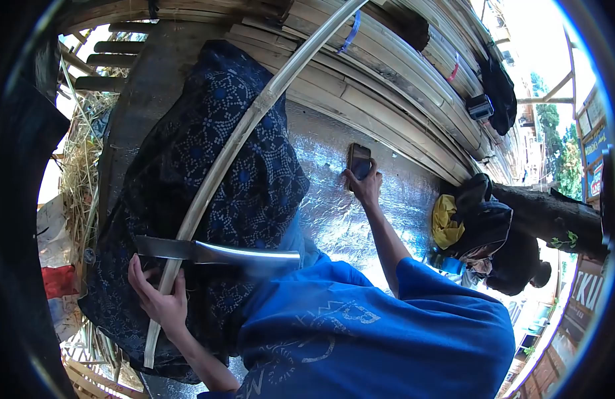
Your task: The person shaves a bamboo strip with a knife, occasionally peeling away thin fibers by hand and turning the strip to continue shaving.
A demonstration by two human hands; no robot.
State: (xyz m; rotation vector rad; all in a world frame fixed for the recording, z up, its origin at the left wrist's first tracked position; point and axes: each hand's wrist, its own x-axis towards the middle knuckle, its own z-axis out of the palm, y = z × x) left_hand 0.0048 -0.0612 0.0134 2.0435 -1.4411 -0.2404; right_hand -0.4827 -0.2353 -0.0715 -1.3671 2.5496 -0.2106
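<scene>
My left hand [162,307] rests over the lower part of a long pale bamboo strip [236,136], fingers spread on one side and thumb on the other. The strip slants across my lap, which a dark blue patterned cloth [218,173] covers. Just above the fingertips, a large knife [244,255] lies crosswise over the strip, its dark end to the left and its shiny end by my blue shirt. On my other side, my right hand [366,188] grips a smartphone [359,161] by its edges, over the silvery floor mat.
Long split bamboo lengths [387,80] are stacked along the far side, tied with blue and red bands. A yellow cloth or bag [446,223] and dark bundled items [484,229] lie at right, near a log [547,213]. Dry straw [81,166] hangs at left.
</scene>
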